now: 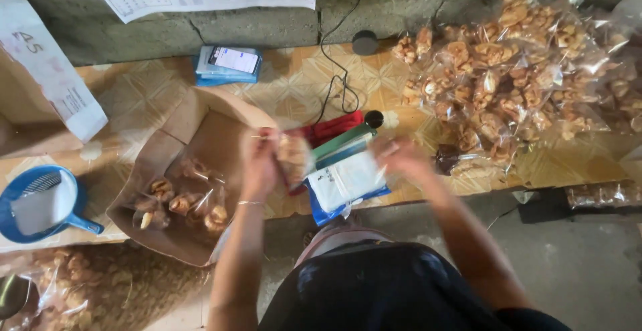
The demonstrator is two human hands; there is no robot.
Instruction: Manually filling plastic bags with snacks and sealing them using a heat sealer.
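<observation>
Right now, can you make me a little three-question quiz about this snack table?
1. True or false: the cardboard box holds snack bags.
2. Which hand holds the small snack bag? A) left hand B) right hand
3. What blue thing lies at the table's left edge?

Key: 1 true; 2 A; 3 the scoop.
</observation>
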